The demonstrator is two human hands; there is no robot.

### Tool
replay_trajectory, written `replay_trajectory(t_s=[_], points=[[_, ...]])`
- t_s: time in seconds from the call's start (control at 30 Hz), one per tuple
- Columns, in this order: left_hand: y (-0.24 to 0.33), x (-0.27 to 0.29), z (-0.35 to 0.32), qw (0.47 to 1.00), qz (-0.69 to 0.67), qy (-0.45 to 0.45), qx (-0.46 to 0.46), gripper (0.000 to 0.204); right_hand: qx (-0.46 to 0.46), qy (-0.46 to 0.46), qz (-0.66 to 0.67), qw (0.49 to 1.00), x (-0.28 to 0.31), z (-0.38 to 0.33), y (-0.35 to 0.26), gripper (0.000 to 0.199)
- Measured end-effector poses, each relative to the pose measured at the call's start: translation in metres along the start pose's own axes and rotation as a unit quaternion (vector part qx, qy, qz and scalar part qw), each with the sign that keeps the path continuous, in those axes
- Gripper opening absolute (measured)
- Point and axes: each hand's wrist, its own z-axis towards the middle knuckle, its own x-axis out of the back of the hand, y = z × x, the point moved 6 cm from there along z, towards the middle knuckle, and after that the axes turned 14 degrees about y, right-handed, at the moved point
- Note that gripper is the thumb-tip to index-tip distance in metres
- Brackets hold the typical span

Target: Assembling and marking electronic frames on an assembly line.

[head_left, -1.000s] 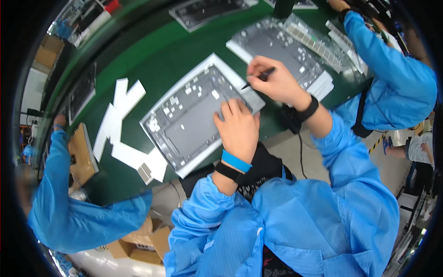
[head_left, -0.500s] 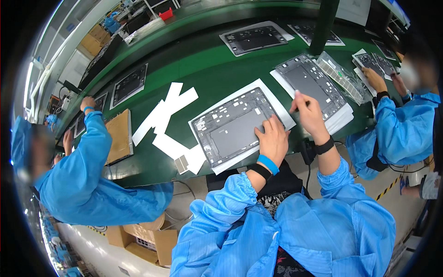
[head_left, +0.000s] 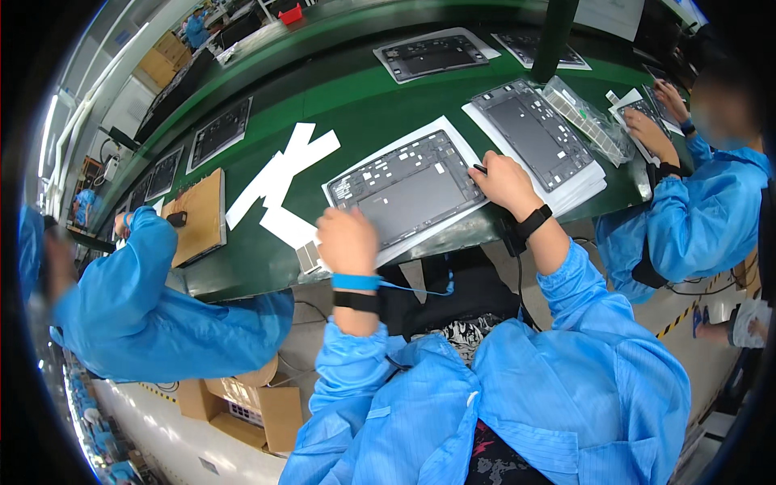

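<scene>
A dark grey tablet-sized housing (head_left: pixel 404 198) dotted with small white pads lies on white sheets in front of me. My right hand (head_left: pixel 508 186) is closed at its right edge, and a slim black tool (head_left: pixel 480 168) sticks out from the fingers. How the rest of that tool looks is hidden by the hand. At the housing's lower left corner is my left hand (head_left: pixel 347 240), smeared by motion, so its fingers cannot be read. Close beside it lies a small sheet of beige strips (head_left: pixel 308 257). A second grey housing (head_left: pixel 533 133) rests on white sheets to the right.
White paper strips (head_left: pixel 279 174) lie left of the housing, beside a brown board (head_left: pixel 200 218). A clear bag (head_left: pixel 588 121) holds a gridded sheet. A dark post (head_left: pixel 556 40) rises from the green table (head_left: pixel 323 97). Co-workers in blue sit left and right.
My left hand has left the housing's right part and moved left to its lower left corner. My right hand has come down and left to the housing's right edge.
</scene>
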Motion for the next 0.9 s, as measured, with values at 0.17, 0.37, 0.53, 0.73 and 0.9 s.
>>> replay_trajectory(t_s=[0.17,0.37,0.53,0.73,0.9], points=[[-0.045,-0.042,0.018,0.997,0.068,-0.044,0.003,0.037,0.017,-0.087,-0.010,0.996,-0.002,-0.005,-0.019,0.033],[-0.040,-0.039,0.069,0.986,-0.130,-0.107,0.002,0.038,-0.001,-0.092,0.003,0.996,-0.003,-0.010,-0.013,0.022],[0.022,-0.005,0.137,0.942,-0.329,-0.038,-0.051,0.034,-0.062,-0.032,0.067,0.995,-0.010,-0.004,-0.002,0.032],[-0.035,-0.067,0.309,0.890,-0.449,-0.078,-0.013,0.036,-0.087,-0.025,0.017,0.996,0.016,-0.012,0.001,0.041],[-0.185,-0.178,0.479,0.873,-0.486,-0.015,0.031,0.037,0.013,0.035,-0.052,0.998,0.017,-0.043,-0.002,0.031]])
